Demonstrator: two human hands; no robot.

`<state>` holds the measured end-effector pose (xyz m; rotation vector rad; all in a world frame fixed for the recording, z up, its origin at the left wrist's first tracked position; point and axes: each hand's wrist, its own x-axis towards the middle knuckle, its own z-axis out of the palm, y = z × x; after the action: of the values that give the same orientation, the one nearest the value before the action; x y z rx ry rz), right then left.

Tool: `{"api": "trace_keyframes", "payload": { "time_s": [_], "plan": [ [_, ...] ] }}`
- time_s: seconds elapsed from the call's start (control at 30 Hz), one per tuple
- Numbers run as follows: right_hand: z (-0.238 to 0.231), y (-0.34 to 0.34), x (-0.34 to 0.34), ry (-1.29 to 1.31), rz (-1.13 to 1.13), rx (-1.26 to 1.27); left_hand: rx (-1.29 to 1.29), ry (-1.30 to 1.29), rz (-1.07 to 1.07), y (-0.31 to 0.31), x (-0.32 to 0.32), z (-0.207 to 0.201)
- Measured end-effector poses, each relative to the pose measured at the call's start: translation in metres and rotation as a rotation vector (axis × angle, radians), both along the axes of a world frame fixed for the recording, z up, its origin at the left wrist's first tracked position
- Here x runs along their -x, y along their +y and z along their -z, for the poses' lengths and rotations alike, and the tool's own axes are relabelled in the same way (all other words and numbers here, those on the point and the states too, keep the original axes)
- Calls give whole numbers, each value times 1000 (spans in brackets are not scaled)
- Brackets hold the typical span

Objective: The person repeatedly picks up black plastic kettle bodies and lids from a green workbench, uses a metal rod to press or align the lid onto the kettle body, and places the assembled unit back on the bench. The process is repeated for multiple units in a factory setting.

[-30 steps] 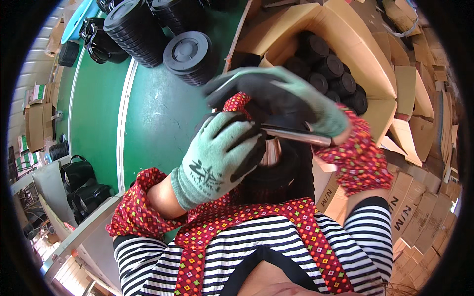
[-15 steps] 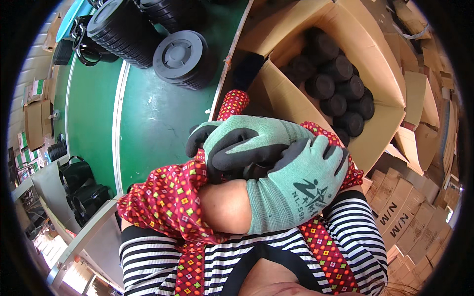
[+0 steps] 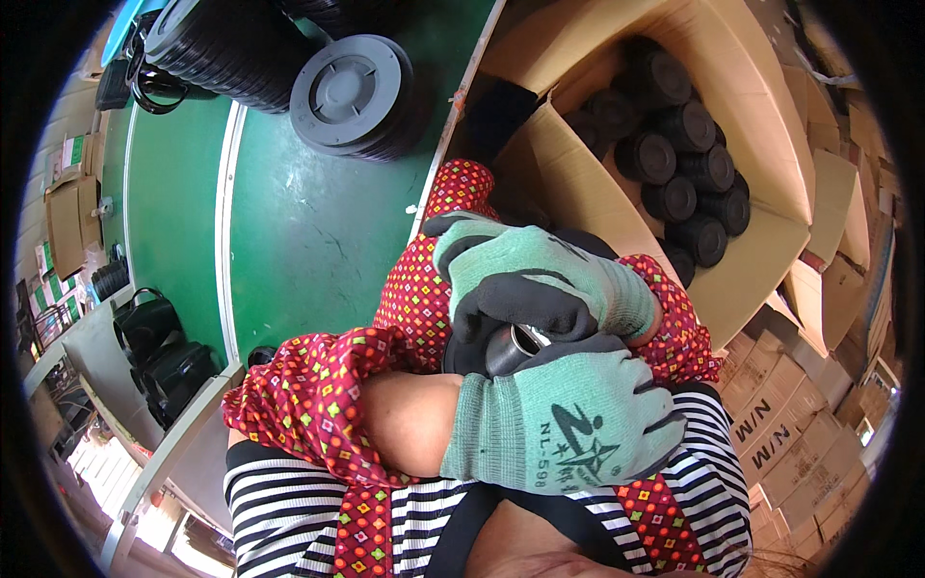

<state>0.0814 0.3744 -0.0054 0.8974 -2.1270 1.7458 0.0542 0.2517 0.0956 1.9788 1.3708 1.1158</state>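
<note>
1. Left hand (image 3: 578, 414): lower than half a second ago; fingers curled, grip hidden.
2. Right hand (image 3: 538, 273): fingers bent; whether they clasp anything cannot be told.
3. Dark cup (image 3: 507, 354): between the hands, its shiny rim now uncovered, apparently leaving the opening accessible.
4. Table (image 3: 308, 217), left, bearing stacked discs (image 3: 345, 89).

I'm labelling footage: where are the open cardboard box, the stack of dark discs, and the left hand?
Cardboard box (image 3: 756, 106), head view: inner right wall.
Stack of dark discs (image 3: 349, 91), head view: top disc's face.
Left hand (image 3: 599, 414), head view: back of the green glove.
</note>
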Motion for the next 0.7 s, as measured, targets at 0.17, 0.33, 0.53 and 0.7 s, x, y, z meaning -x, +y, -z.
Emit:
{"api": "trace_keyframes", "payload": {
  "time_s": [0.17, 0.33, 0.53, 0.7],
  "plan": [
    [6, 21, -18, -73, 77, -61, -54, -218, 198, -42, 39, -4],
    [37, 13, -32, -199, 288, -63, -101, -212, 53, -26, 52, 26],
    [7, -1, -35, -549, 441, 200, -1, -273, -86, -50, 85, 5],
    [-71, -7, -42, -398, 559, 120, -188, -166, -540, -116, 91, -3]
  ]
}}
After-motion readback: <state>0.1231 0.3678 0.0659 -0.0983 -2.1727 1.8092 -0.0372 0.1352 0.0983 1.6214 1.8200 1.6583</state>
